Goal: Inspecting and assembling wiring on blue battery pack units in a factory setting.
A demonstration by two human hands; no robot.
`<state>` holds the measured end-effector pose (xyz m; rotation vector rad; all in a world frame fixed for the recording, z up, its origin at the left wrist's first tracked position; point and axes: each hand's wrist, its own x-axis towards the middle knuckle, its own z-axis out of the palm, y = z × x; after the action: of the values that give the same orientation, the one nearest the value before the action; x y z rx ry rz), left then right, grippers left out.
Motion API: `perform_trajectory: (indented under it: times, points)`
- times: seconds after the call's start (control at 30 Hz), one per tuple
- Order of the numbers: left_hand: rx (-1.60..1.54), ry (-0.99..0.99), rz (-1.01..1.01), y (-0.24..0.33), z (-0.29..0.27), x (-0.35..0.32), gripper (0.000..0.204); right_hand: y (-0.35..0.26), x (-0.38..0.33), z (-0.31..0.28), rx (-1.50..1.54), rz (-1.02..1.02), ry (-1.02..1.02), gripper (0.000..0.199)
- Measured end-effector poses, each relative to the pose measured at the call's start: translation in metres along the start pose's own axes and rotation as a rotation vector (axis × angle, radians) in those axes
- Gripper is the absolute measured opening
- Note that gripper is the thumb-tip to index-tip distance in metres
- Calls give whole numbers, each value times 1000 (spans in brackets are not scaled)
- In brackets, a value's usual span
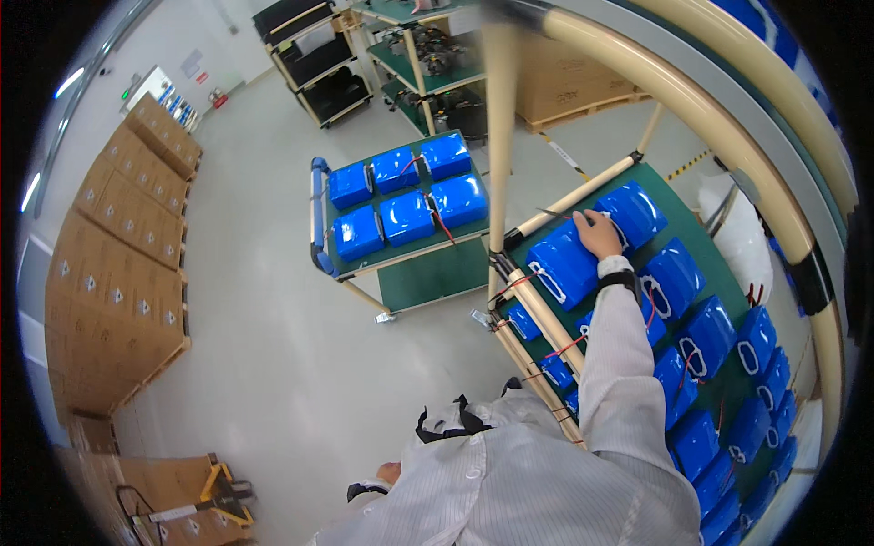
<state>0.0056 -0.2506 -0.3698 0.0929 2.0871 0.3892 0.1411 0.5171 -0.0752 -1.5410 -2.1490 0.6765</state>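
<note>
My right arm stretches out over a green-topped rack shelf (669, 187) with rows of blue shrink-wrapped battery packs. At the shelf's far left corner, my right hand (599, 235) is closed on the upper end of a blue battery pack (563, 266); its fingertips are partly hidden. A second blue battery pack (633, 214) lies just beyond that hand. White cord loops and thin red wires show at several pack ends. My left hand (390, 471) hangs low beside my body, mostly covered by the sleeve, so its fingers cannot be made out.
A blue-handled cart (428, 273) with several battery packs stands ahead to the left. Beige rack posts (499, 136) rise beside my right arm. Stacked cartons (114, 282) line the left wall. A yellow pallet jack (218, 496) is at lower left; black shelving (314, 68) stands behind.
</note>
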Motion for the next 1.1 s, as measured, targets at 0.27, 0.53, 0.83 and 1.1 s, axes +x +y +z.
perform_trajectory:
  times: [0.27,0.53,0.83,1.1]
  points:
    - [239,-20,95,0,-4,1,52,54,17,-3,1092,71,99,31]
    - [22,123,-77,9,-1,0,50,-11,-56,-27,-122,-191,57,36]
    - [125,59,11,15,-10,7,50,-47,-119,-71,-237,-212,-46,45]
    - [446,-115,470,-7,-61,69,29,-36,-158,-139,-41,-265,269,39]
